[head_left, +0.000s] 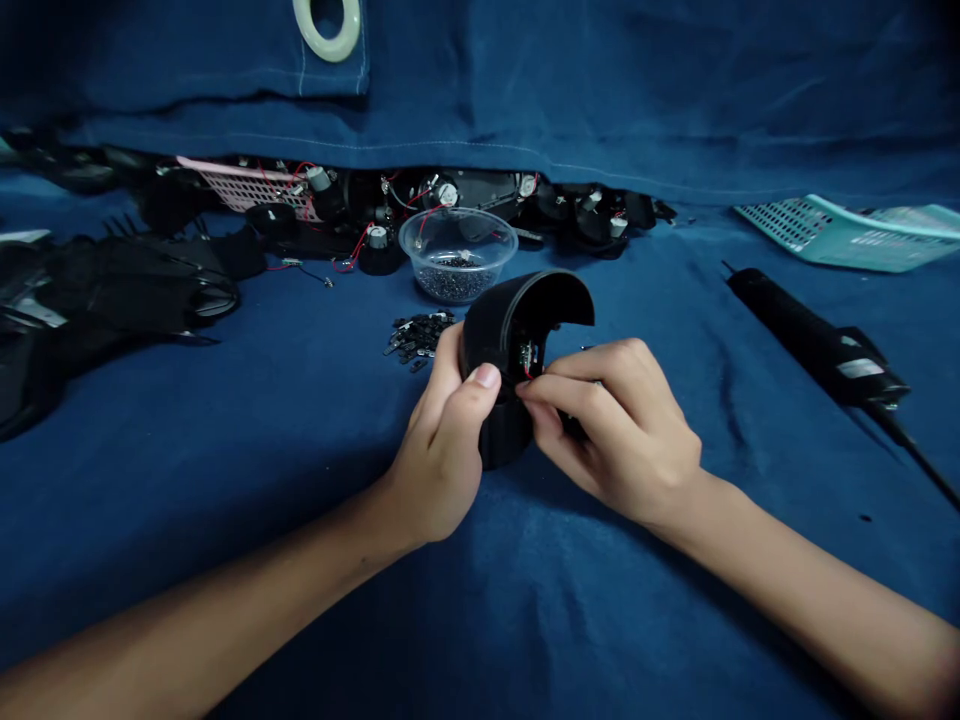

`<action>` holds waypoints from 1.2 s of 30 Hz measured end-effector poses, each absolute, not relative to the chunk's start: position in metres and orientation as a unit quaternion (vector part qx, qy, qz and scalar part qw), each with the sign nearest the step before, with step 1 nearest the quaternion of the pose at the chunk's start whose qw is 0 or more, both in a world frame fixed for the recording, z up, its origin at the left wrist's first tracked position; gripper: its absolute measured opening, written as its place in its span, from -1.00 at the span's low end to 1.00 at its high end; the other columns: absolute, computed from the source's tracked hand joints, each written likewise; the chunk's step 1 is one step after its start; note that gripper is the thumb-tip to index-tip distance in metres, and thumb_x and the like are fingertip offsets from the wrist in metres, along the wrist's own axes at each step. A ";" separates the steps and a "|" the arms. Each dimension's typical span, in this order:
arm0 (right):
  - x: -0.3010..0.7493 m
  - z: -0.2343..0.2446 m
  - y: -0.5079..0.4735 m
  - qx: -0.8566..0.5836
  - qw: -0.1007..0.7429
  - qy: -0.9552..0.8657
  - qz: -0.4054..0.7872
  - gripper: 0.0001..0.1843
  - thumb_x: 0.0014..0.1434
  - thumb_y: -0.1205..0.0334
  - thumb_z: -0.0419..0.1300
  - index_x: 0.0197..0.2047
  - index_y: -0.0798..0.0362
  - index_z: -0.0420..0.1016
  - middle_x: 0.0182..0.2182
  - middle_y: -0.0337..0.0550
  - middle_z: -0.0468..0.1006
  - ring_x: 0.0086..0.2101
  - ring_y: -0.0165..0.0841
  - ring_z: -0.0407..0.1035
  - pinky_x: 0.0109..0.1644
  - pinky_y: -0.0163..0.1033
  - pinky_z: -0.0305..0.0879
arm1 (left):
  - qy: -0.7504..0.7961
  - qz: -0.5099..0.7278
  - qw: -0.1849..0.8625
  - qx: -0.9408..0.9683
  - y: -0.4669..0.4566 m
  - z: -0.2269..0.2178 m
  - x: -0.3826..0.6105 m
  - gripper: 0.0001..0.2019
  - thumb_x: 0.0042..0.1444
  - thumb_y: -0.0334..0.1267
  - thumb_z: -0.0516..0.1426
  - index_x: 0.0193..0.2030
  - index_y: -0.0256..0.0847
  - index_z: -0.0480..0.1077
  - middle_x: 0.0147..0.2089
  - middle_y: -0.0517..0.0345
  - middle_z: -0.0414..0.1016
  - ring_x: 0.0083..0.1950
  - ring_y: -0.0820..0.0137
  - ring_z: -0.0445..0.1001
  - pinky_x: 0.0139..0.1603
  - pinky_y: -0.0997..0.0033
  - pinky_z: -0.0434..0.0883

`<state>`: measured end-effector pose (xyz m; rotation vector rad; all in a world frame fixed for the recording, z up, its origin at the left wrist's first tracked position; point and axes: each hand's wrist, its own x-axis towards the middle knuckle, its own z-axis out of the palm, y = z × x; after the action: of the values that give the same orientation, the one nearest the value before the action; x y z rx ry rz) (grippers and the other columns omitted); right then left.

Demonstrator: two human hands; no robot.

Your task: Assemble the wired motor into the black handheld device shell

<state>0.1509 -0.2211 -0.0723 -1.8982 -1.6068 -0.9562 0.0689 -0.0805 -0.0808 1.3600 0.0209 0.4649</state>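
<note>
My left hand (pixel 442 430) is wrapped round a black curved plastic housing (pixel 525 310) held just above the blue cloth, thumb on its rim. Inside the housing a small circuit part with a red wire shows. My right hand (pixel 615 425) pinches at that inner part with fingertips pressed together; what they hold is too small to name. A small heap of black clips (pixel 416 335) lies just left of the housing. Behind it stands a clear plastic bowl (pixel 457 250) with tiny dark pieces in the bottom.
A black electric screwdriver (pixel 817 345) lies at the right. A teal basket (pixel 847 235) sits far right, a pink basket (pixel 240 185) far left. Several black housings with motors and red wires (pixel 450 200) line the back. Black parts (pixel 112 290) pile at the left. A tape roll (pixel 328 25) lies on top.
</note>
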 end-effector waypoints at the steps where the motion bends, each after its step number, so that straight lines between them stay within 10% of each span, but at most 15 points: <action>1: 0.150 -0.073 -0.221 -0.694 0.242 -0.583 -0.347 -0.71 0.19 0.44 0.25 -0.05 0.00 0.37 -0.26 -0.10 0.53 -0.29 -0.30 0.41 -0.25 -0.12 0.36 | 0.014 0.211 0.753 0.623 -0.080 -0.081 0.069 -0.72 0.34 -0.26 -0.08 0.11 -0.12 0.32 0.15 0.18 0.44 0.26 0.28 0.33 0.24 0.31 0.30; 36: 0.149 -0.060 -0.220 -0.745 0.158 -0.581 -0.289 -0.93 0.31 0.39 0.14 -0.18 0.09 0.44 -0.33 -0.07 0.57 -0.35 -0.30 0.39 -0.27 -0.17 0.35 | 0.059 0.174 0.740 0.647 -0.074 -0.089 0.078 -0.81 0.35 -0.19 -0.04 0.02 -0.12 0.29 -0.04 0.17 0.44 0.07 0.31 0.39 0.13 0.32 0.33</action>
<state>0.1492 -0.2199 -0.0598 -2.1295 -1.6603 -0.8256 0.0778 -0.0745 -0.0891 1.4198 0.1294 0.3826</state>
